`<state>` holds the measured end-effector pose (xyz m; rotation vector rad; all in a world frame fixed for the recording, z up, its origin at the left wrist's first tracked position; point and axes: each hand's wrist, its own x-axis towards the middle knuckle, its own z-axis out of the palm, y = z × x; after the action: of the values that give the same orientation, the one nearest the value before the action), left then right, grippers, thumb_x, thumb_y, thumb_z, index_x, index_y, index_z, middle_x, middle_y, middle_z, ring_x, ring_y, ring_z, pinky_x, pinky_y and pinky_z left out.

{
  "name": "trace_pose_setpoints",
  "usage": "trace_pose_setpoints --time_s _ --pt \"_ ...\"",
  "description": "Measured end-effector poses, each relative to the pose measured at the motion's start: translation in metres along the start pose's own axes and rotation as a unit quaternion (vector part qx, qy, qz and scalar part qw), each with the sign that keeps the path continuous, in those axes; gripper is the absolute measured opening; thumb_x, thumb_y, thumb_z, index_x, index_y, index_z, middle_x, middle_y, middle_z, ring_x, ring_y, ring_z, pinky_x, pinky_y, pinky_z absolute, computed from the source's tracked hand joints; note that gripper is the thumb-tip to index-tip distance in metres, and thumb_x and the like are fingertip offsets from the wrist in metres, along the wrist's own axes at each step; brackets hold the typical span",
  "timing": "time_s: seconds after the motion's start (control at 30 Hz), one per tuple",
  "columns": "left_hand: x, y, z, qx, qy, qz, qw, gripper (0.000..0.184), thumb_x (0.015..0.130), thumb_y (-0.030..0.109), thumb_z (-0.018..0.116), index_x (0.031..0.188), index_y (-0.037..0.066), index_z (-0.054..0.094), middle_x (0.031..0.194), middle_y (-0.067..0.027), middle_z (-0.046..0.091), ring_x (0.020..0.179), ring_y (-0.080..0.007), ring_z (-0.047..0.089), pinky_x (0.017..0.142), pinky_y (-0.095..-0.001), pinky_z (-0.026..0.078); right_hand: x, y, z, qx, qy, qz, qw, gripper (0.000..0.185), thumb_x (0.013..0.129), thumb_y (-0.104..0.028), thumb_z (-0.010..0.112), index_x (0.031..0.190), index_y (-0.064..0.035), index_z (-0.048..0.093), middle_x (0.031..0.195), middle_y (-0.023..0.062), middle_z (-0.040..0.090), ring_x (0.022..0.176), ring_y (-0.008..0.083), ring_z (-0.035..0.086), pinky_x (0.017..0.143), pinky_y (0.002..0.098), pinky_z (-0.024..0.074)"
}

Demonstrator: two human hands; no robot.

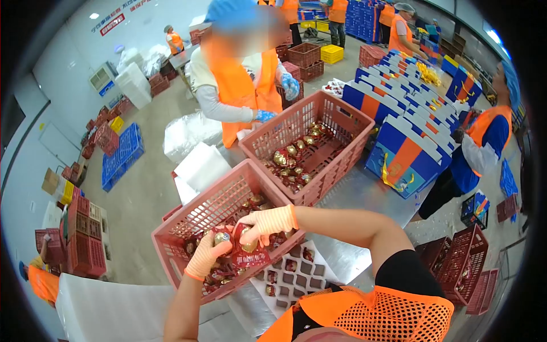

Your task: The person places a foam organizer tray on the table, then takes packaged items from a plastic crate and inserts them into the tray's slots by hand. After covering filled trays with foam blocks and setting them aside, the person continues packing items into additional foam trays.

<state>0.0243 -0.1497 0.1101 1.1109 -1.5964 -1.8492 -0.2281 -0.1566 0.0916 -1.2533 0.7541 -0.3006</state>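
Both my hands wear orange-and-white striped gloves and work over the near red plastic crate. My left hand is closed around a red-and-gold wrapped packet with a round bulge. Beside it, my right hand grips another red-and-gold packet, whose red wrapper hangs down. More such packets lie in the crate below, partly hidden by my hands. Close to my body, a white tray with dark square cells holds several packets.
A second red crate with packets adjoins the first. Across the table stands a co-worker in an orange vest. Blue-and-orange boxes fill the right side, near another worker. White foam sheets lie left of the crates.
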Motion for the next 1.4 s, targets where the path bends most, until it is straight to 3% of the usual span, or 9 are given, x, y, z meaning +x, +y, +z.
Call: trace_pose_setpoints --time_s 0.17,0.33,0.47,0.73,0.77,0.87,1.0,1.1,1.4 --pt "-0.022 0.011 0.071 -0.095 -0.021 0.059 0.993 0.033 0.095 0.023 0.063 0.123 0.005 0.063 0.111 -0.0014 0.067 0.102 -0.0122 0.062 0.091 -0.0297 0.05 -0.091 0.002 0.021 0.051 0.001 -0.055 0.997 0.043 0.092 -0.03 0.069 0.127 -0.0079 0.059 0.093 0.0031 0.068 0.068 0.0097 0.06 0.06 0.0241 0.0497" --pt "-0.033 -0.017 0.14 -0.045 0.006 0.039 0.998 0.043 0.081 0.013 0.076 0.116 0.002 0.055 0.106 -0.0101 0.069 0.09 -0.0169 0.067 0.076 -0.029 0.055 -0.15 0.071 0.031 0.051 0.053 -0.086 0.994 0.047 0.093 -0.039 0.069 0.129 -0.0107 0.06 0.091 0.0011 0.065 0.064 0.0072 0.054 0.055 0.0229 0.0462" --pt "-0.032 -0.089 0.176 -0.172 0.071 0.032 0.982 0.049 0.09 0.023 0.073 0.129 0.005 0.049 0.117 -0.011 0.063 0.104 -0.02 0.063 0.091 -0.0336 0.054 -0.176 0.112 0.047 0.099 0.07 -0.044 0.992 0.059 0.091 -0.043 0.069 0.138 -0.0097 0.055 0.093 0.0028 0.062 0.065 0.0102 0.054 0.056 0.0259 0.0461" --pt "-0.041 -0.078 0.226 -0.192 0.12 0.038 0.973 0.045 0.102 0.011 0.051 0.144 0.0 0.037 0.123 -0.0149 0.057 0.112 -0.0238 0.062 0.094 -0.0396 0.056 -0.187 0.145 0.053 0.012 0.07 0.016 0.997 0.058 0.09 -0.039 0.072 0.14 -0.0131 0.054 0.098 0.0041 0.064 0.081 0.012 0.057 0.062 0.0286 0.0496" --pt "-0.034 -0.097 0.221 -0.088 0.121 0.087 0.985 0.044 0.102 0.009 0.05 0.144 0.0 0.037 0.126 -0.0153 0.056 0.113 -0.025 0.062 0.095 -0.0414 0.057 -0.187 0.152 0.053 -0.002 0.073 0.006 0.997 0.057 0.091 -0.039 0.072 0.138 -0.0119 0.055 0.1 0.0053 0.066 0.083 0.0129 0.059 0.066 0.03 0.0514" --pt "-0.052 -0.101 0.222 -0.161 0.168 -0.004 0.972 0.041 0.102 0.003 0.046 0.142 -0.002 0.038 0.132 -0.0146 0.052 0.114 -0.0254 0.062 0.096 -0.0453 0.057 -0.193 0.149 0.057 -0.029 0.063 0.015 0.998 0.055 0.089 -0.039 0.074 0.133 -0.0085 0.058 0.105 0.0113 0.072 0.095 0.0168 0.066 0.079 0.033 0.0552" --pt "-0.071 -0.132 0.206 -0.166 0.235 0.016 0.958 0.048 0.099 0.022 0.06 0.14 0.002 0.046 0.13 -0.0102 0.056 0.114 -0.0211 0.061 0.093 -0.041 0.057 -0.185 0.163 0.057 -0.214 0.124 -0.01 0.969 0.047 0.083 -0.03 0.076 0.122 -0.0057 0.066 0.104 0.0148 0.073 0.096 0.021 0.07 0.085 0.0332 0.0556" --pt "-0.079 -0.151 0.188 -0.275 0.288 -0.026 0.917 0.057 0.095 0.033 0.067 0.14 0.005 0.047 0.125 -0.008 0.06 0.113 -0.0188 0.061 0.091 -0.0359 0.055 -0.179 0.158 0.062 -0.101 0.097 0.04 0.989 0.045 0.081 -0.026 0.078 0.119 -0.0048 0.066 0.103 0.0118 0.073 0.095 0.0174 0.069 0.086 0.0325 0.0552" --pt "-0.114 -0.184 0.166 -0.222 0.425 0.035 0.877 0.062 0.09 0.02 0.075 0.139 0.003 0.042 0.118 -0.0113 0.06 0.101 -0.0215 0.062 0.085 -0.0348 0.054 -0.157 0.165 0.073 -0.017 0.074 0.035 0.997 0.039 0.082 -0.014 0.079 0.118 -0.0045 0.065 0.099 0.0043 0.069 0.09 0.0109 0.063 0.083 0.0287 0.0539"
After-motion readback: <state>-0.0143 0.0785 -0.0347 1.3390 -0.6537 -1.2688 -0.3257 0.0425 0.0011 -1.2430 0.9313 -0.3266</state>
